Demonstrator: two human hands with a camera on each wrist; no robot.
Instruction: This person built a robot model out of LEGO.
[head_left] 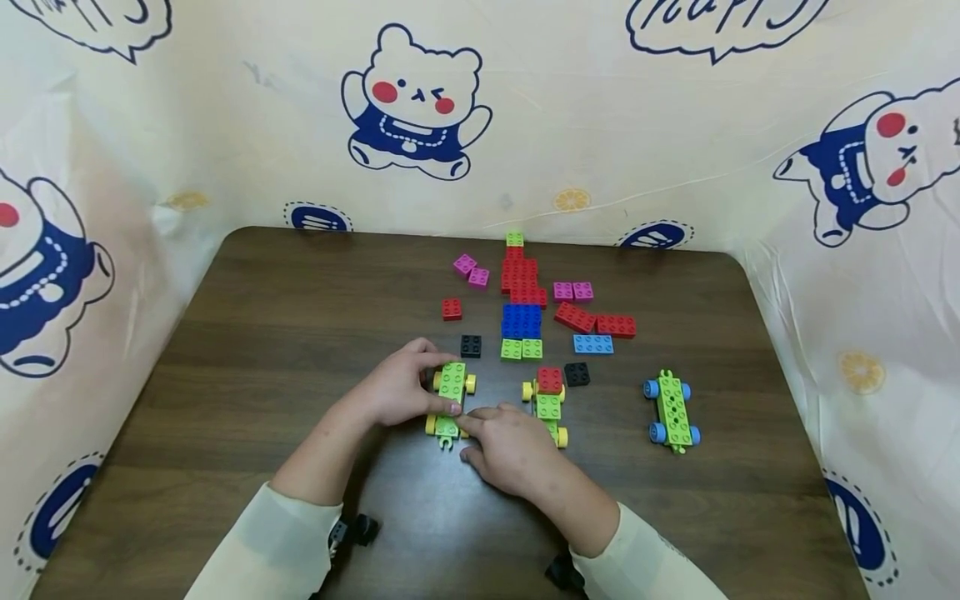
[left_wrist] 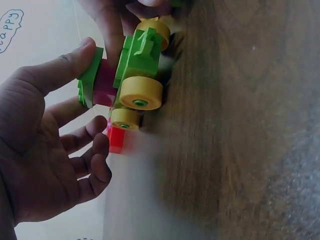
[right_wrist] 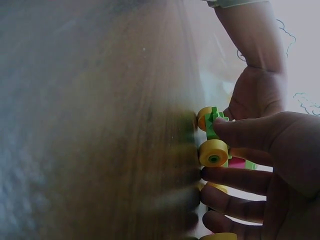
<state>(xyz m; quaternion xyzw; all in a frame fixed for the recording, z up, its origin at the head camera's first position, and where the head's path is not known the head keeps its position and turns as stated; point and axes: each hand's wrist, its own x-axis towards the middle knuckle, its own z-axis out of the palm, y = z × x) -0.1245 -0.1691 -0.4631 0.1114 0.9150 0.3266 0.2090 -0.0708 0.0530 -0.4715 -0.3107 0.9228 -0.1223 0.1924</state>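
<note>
A green toy car point(left_wrist: 140, 62) with yellow wheels stands on the table in front of me. My left hand point(head_left: 401, 385) pinches a green brick point(left_wrist: 90, 75) between thumb and fingers, above a magenta brick point(left_wrist: 104, 82) on the car. At the car's near end, my right hand point(head_left: 513, 450) has its thumb on the green chassis point(right_wrist: 210, 127) and its index finger alongside. Just right of that hand stands a second yellow-wheeled car point(head_left: 548, 408), carrying a red brick point(head_left: 550, 380); the hand partly covers it in the head view.
A blue-wheeled green car point(head_left: 673, 410) stands farther right. Beyond the hands, red bricks point(head_left: 520, 273), a dark blue brick point(head_left: 522, 321) and green bricks point(head_left: 521, 349) form a column. Beside it lie magenta bricks point(head_left: 573, 292), a light blue brick point(head_left: 593, 344) and black bricks point(head_left: 471, 346).
</note>
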